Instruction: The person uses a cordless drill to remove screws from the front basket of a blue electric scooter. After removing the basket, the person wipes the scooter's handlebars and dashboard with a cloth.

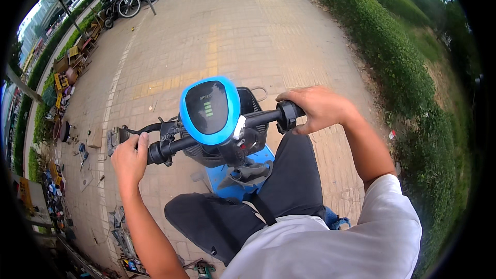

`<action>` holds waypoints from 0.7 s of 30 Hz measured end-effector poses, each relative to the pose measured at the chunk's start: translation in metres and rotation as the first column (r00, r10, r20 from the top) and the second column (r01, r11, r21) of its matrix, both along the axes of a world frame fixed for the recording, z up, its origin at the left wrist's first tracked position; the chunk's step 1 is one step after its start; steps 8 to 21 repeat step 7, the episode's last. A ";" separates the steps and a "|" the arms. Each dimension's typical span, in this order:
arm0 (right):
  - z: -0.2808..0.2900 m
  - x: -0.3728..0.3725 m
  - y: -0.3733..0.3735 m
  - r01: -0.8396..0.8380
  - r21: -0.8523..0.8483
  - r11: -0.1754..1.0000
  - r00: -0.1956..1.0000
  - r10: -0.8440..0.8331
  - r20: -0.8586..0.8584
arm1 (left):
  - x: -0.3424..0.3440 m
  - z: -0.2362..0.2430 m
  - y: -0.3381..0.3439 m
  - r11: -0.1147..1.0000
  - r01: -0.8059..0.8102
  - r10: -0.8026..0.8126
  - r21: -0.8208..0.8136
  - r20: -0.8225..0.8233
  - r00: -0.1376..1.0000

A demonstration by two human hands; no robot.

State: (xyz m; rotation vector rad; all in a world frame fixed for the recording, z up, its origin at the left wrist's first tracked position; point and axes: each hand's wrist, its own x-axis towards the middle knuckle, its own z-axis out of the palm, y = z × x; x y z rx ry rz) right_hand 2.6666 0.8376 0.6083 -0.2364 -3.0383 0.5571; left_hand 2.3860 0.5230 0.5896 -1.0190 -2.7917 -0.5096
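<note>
I sit astride a blue electric scooter, its rounded dashboard (194, 106) in front of me with several green bars lit on a dark screen. A black handlebar (264, 118) runs out to both sides of it. My left hand (129, 157) is closed around the left grip, thumb along the top, next to a brake lever (142, 128). Wrapped over the right grip is my right hand (323, 107), beside a black switch housing (287, 117). A dark basket (253, 101) shows behind the dashboard. Below, between my knees, is the blue footboard (217, 178).
Paved ground (248, 36) with a yellow tactile strip (213, 51) stretches ahead. A green hedge (382, 62) borders the right. Motorbikes (124, 2) stand parked at far left. Crates and assorted goods (64, 80) line the left edge, with tools (82, 152) on the ground.
</note>
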 end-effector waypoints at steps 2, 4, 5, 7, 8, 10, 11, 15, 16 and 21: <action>-0.001 0.000 -0.011 -0.048 0.005 0.999 0.991 0.048 -0.128 | 0.004 0.004 -0.005 0.997 -0.071 0.071 0.015 -0.025 0.997; 0.010 -0.001 -0.010 -0.018 0.010 1.000 0.998 0.018 -0.068 | -0.001 0.002 -0.001 0.997 -0.056 0.058 0.047 -0.029 0.998; 0.008 0.000 -0.007 -0.021 -0.034 0.999 0.997 0.018 -0.077 | -0.001 0.002 0.002 0.998 -0.052 0.053 0.047 -0.008 0.999; 0.020 -0.008 0.007 -0.034 -0.024 0.999 0.991 0.031 -0.130 | -0.001 -0.005 0.004 0.994 -0.002 0.010 0.109 -0.070 0.998; 0.020 -0.008 0.007 -0.034 -0.024 0.999 0.991 0.031 -0.130 | -0.001 -0.005 0.004 0.994 -0.002 0.010 0.109 -0.070 0.998; 0.020 -0.008 0.007 -0.034 -0.024 0.999 0.991 0.031 -0.130 | -0.001 -0.005 0.004 0.994 -0.002 0.010 0.109 -0.070 0.998; 0.020 -0.008 0.007 -0.034 -0.024 0.999 0.991 0.031 -0.130 | -0.001 -0.005 0.004 0.994 -0.002 0.010 0.109 -0.070 0.998; 0.020 -0.008 0.007 -0.034 -0.024 0.999 0.991 0.031 -0.130 | -0.001 -0.005 0.004 0.994 -0.002 0.010 0.109 -0.070 0.998; 0.020 -0.008 0.007 -0.034 -0.024 0.999 0.991 0.031 -0.130 | -0.001 -0.005 0.004 0.994 -0.002 0.010 0.109 -0.070 0.998; 0.020 -0.008 0.007 -0.034 -0.024 0.999 0.991 0.031 -0.130 | -0.001 -0.005 0.004 0.994 -0.002 0.010 0.109 -0.070 0.998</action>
